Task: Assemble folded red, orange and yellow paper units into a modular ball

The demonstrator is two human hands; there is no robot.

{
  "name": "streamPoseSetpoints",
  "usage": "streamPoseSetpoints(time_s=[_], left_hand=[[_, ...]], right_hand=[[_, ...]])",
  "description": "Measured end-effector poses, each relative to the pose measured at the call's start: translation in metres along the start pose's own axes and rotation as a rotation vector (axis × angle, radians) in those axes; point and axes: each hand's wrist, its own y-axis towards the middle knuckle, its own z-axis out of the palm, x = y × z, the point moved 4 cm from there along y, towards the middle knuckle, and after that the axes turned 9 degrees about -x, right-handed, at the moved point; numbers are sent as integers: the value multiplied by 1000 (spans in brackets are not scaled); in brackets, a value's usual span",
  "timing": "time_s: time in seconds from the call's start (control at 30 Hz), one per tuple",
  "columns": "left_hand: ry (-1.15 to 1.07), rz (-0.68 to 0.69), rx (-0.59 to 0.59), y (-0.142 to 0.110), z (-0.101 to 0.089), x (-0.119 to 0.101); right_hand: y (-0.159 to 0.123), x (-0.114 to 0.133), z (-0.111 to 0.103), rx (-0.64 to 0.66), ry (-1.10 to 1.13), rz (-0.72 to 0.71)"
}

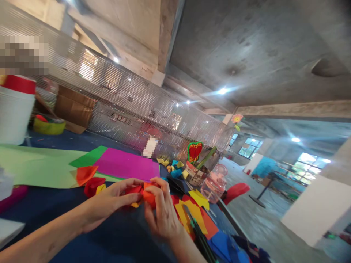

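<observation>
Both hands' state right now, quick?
Left hand: closed, pinching red paper.
Right hand: closed, pinching orange paper.

Sheets [127, 162] left; jar [212, 187] right (scraps [176, 172] between)

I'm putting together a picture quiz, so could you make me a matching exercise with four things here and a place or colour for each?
Column one:
1. Orange paper
2. Purple sheet
3. Heart ornament
4. Plastic container

Column two:
A. Red centre, green edge
B. See-through pink
C. Held in the right hand
D. Overlapping darker green paper

Pairs: 1-C, 2-D, 3-A, 4-B
</observation>
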Motion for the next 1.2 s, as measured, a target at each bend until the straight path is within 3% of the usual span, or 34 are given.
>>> streamPoseSetpoints(time_s=[0.17, 0.3, 0.5, 0.9, 1.2], left_hand=[[75, 92, -41, 5, -3, 2], [180, 208, -70, 10, -6, -2], [291, 342, -96, 14, -9, 2], [414, 372, -66, 14, -9, 11], [289, 351, 19, 10, -6, 15]], right_hand=[[0, -5, -7, -192, 92, 78], [2, -8, -12, -113, 163, 130], [-1, -1, -12, -34, 148, 66], [-9, -3, -2, 18, -21, -54], [-13, -3, 0, 41, -152, -88]])
